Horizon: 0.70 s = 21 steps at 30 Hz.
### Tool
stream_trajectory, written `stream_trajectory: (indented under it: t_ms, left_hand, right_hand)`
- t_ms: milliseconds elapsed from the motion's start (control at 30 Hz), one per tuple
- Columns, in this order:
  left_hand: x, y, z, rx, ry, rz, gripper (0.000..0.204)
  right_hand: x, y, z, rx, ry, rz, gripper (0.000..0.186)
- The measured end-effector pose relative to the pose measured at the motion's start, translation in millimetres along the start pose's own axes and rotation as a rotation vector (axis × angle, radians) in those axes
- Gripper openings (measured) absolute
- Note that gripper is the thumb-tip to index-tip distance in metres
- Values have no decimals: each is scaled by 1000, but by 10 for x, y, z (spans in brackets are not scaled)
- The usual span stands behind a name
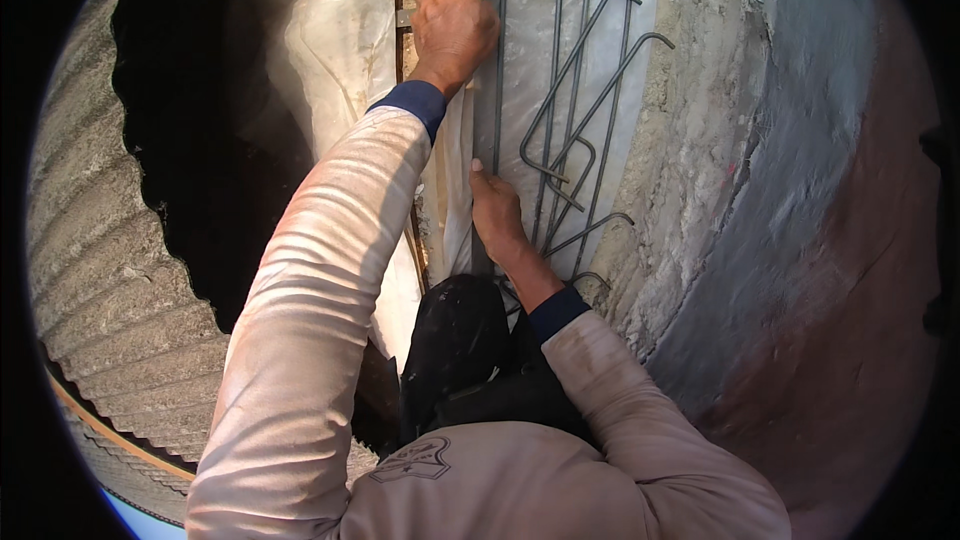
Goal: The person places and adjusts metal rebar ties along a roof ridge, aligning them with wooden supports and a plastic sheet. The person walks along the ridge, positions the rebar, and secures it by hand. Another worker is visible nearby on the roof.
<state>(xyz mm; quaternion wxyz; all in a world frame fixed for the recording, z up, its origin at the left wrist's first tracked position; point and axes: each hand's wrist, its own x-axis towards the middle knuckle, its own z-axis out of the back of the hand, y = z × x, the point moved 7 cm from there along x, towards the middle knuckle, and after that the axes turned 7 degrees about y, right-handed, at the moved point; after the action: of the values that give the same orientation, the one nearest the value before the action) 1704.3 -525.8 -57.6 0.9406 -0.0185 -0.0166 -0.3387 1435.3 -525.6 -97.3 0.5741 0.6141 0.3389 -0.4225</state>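
Note:
My left hand (455, 28) is at the top of the view, on a long board wrapped in clear plastic (452, 155). Its index finger stretches away from me along the board while the other visible fingers curl over it. Closer to my body, my right hand (497, 208) grips the same board's right edge, thumb extended along the edge and the other fingers mostly hidden. Right beside it, thin steel reinforcing bars (557, 70) run lengthwise in a plastic-lined channel (520, 60). Several bent steel stirrups (590, 90) lie loosely across them.
Left of the board hangs whitish plastic sheeting (345, 30), beside a deep dark gap (200, 90). Beyond that is corrugated grey roofing (95, 230). Rough concrete (690, 130) borders the channel on the right, meeting a smoother grey wall (800, 160). My dark-trousered knee (455, 340) is below my hands.

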Motion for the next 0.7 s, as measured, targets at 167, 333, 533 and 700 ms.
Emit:
stream_trajectory:
  t_ms: [167, 333, 533, 700]
  left_hand:
    - [114, 187, -5, -450, 168, 489, 101]
    - [206, 230, 140, -468, 264, 587, 101]
    - [217, 224, 185, -509, 322, 618, 103]
    - [223, 229, 196, -511, 324, 642, 104]
  right_hand:
    - [-93, 106, 73, -13, -7, 15, 56]
    - [151, 931, 542, 59, 182, 39, 40]
    - [1051, 2888, 1132, -247, -263, 441, 40]
    - [1476, 3224, 1069, -252, -233, 280, 43]
